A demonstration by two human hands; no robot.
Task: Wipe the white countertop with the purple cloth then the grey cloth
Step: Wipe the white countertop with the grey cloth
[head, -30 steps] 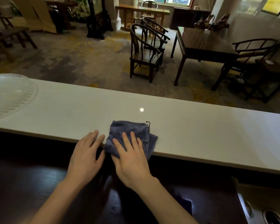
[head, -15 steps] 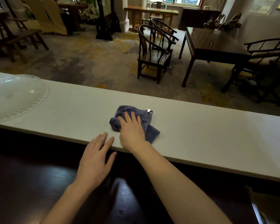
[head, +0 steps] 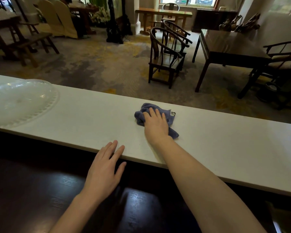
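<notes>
The purple cloth (head: 141, 116) lies bunched on the white countertop (head: 225, 145), close to its far edge. My right hand (head: 155, 125) presses flat on top of the cloth with fingers spread, covering its middle. My left hand (head: 106, 167) rests open at the counter's near edge, fingertips on the white surface and palm over the dark lower surface. It holds nothing. No grey cloth is in view.
A clear glass dish (head: 18, 101) sits on the countertop at the far left. A dark wooden surface (head: 32, 190) lies below the counter on my side. Beyond the counter stand wooden chairs (head: 165, 59) and a dark table (head: 228, 51) on carpet.
My right hand has pushed the purple cloth away from me, from the counter's near edge toward its far edge. My left hand has stayed at the near edge.
</notes>
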